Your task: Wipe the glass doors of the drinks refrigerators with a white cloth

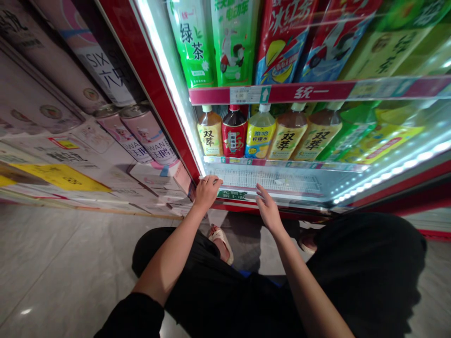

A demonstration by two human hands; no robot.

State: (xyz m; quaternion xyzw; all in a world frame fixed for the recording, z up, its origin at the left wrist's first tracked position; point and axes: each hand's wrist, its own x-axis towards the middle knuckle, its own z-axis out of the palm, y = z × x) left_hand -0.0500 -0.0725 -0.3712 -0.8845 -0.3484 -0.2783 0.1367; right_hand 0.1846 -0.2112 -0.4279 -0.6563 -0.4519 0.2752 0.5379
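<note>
At the lower left corner of a lit drinks fridge, my left hand [207,190] is closed, its fingers curled near the wire bottom shelf [246,179]. A small whitish bit shows beside its knuckles, but what the fingers hold, if anything, is too small to name. My right hand [268,209] is open at the front edge of that shelf, fingers stretched forward and nothing in them. Below the left hand's fingertips runs a green label strip [232,194]. Above both hands stands a row of bottles, among them a red-labelled bottle [234,134] and a yellow-and-blue-labelled bottle [260,134].
An upper shelf with a magenta price rail [211,95] carries green cartons [195,47] and red-and-blue cartons [285,47]. Pink cans [150,134] and stacked boxes [70,159] flank the fridge on the left. My bent knees [369,263] frame the tiled floor [70,253].
</note>
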